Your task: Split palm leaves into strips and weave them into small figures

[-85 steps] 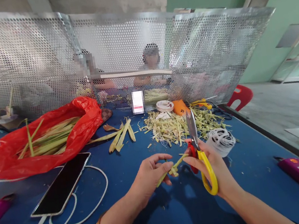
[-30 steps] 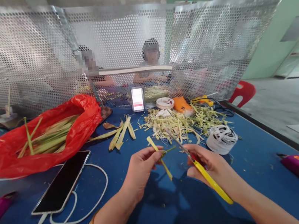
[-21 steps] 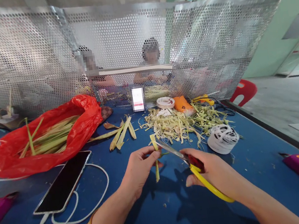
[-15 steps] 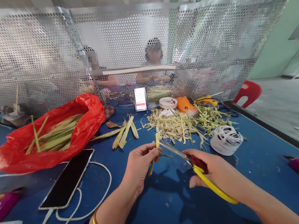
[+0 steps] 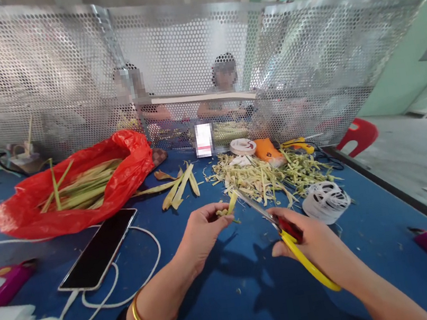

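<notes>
Between thumb and fingers, my left hand (image 5: 207, 230) pinches a small folded piece of yellow-green husk (image 5: 231, 204). A thin green end pokes out below the fingertips. My right hand (image 5: 308, 234) grips scissors (image 5: 298, 257) with yellow and dark red handles. Their metal blades point up and left, and the tips are close to the upper end of the husk piece; whether they touch it I cannot tell. Beyond the blades lies a heap of husk trimmings (image 5: 254, 178). Several longer dry husk strips (image 5: 179, 186) rest on the blue table (image 5: 227, 307) to the left of the heap.
A red plastic bag (image 5: 21, 218) holds long husk leaves. Nearby are a phone (image 5: 99, 252) with white cables, a tape roll (image 5: 242, 146), an orange packet (image 5: 268, 152) and a white string spool (image 5: 326, 202). Two people sit behind the perforated metal screen (image 5: 180, 42).
The husk piece has tipped to the right in my left hand, and its lower tail no longer hangs below. The scissors have shifted slightly right. The view has turned slightly left.
</notes>
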{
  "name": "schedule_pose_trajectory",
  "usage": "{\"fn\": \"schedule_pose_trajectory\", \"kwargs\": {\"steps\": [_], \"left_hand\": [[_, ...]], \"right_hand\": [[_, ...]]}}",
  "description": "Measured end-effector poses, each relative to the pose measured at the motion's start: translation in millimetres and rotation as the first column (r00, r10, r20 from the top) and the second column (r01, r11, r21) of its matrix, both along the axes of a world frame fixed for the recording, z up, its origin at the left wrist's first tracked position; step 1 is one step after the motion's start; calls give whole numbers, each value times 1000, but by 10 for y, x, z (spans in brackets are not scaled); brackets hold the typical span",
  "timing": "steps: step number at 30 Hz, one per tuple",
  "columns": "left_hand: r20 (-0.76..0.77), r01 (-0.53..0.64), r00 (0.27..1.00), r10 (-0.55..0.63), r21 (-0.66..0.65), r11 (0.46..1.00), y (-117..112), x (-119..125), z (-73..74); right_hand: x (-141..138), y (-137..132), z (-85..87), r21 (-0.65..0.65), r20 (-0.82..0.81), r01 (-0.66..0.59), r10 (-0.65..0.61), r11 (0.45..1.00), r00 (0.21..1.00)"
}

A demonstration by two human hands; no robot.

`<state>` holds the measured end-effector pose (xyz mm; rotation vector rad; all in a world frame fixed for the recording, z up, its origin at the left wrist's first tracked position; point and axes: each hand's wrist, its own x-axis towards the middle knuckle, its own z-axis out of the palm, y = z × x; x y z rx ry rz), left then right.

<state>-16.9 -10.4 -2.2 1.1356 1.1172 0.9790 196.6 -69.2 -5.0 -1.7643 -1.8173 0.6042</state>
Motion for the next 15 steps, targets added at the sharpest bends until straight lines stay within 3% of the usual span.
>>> {"fn": "schedule_pose_trajectory", "kwargs": {"steps": [8, 15], "left_hand": [[-83, -82, 993, 88, 77, 994, 10, -26, 25], [-56, -75, 995, 82, 110, 991, 50, -64, 29]], "right_hand": [[-3, -8, -28, -22, -38, -53, 52, 998, 998], [8, 3, -31, 28, 8, 29, -30, 999, 1000]]}}
